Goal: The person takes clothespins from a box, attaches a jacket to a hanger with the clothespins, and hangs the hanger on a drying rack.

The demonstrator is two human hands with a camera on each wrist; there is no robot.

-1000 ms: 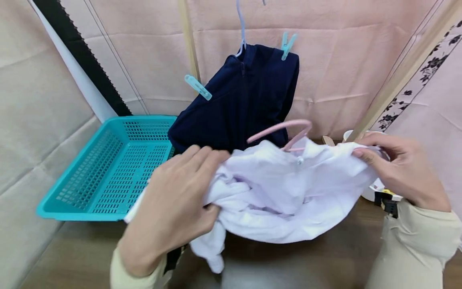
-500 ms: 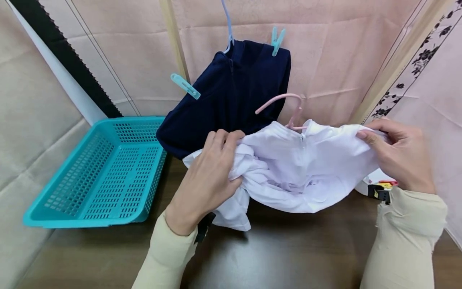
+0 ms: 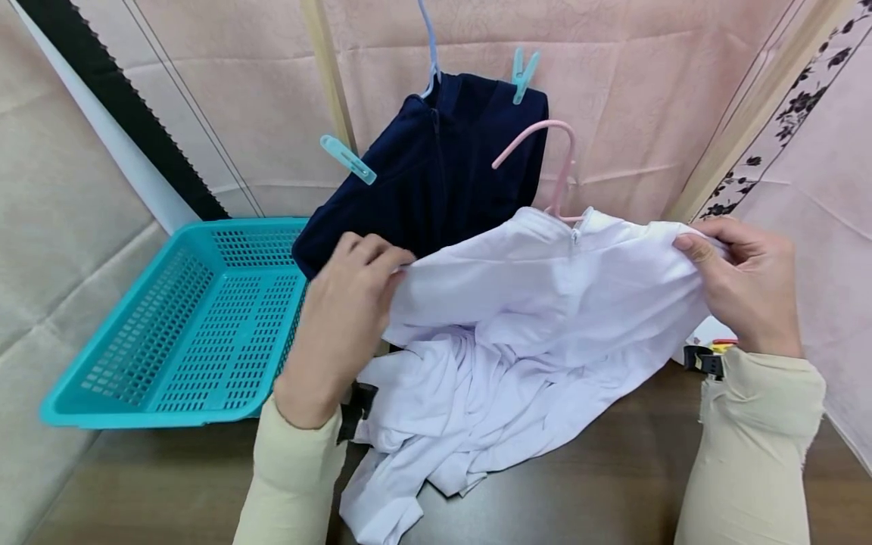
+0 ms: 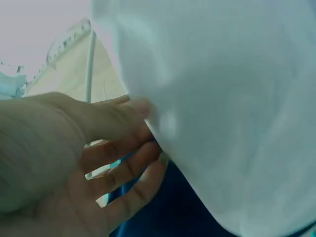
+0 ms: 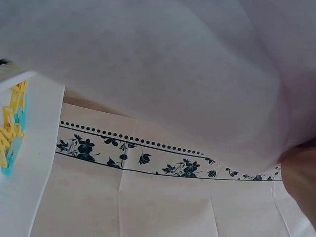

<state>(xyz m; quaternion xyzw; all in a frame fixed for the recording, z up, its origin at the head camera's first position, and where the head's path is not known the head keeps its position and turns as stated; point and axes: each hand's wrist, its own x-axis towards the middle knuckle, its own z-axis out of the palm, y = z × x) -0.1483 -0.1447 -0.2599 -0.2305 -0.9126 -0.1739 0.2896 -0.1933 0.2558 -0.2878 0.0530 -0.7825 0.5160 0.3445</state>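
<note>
A white zip-neck garment [image 3: 518, 303] hangs spread between the two hands, its lower part bunched over the table. The hook of a pink hanger [image 3: 564, 170] rises from its neck opening. My right hand [image 3: 756, 280] pinches the garment's right shoulder between thumb and fingers. At the left shoulder edge my left hand [image 3: 347, 318] pinches the cloth; in the left wrist view the thumb of this hand [image 4: 113, 128] lies on the white fabric [image 4: 212, 98], the other fingers behind its edge. The right wrist view shows white cloth [image 5: 148, 64] close up and part of the right hand [image 5: 302, 180].
A dark navy garment [image 3: 436, 174] hangs behind on a light blue hanger [image 3: 431, 45] with two turquoise clothespins [image 3: 349, 160]. An unfilled turquoise basket [image 3: 170, 416] stands left. Yellow and turquoise clips [image 5: 12, 128] lie in a white container [image 5: 37, 148] at right.
The white garment has been raised and its bunched left side has dropped open downward. My left hand has moved left to the shoulder edge, and the pink hook stands higher.
</note>
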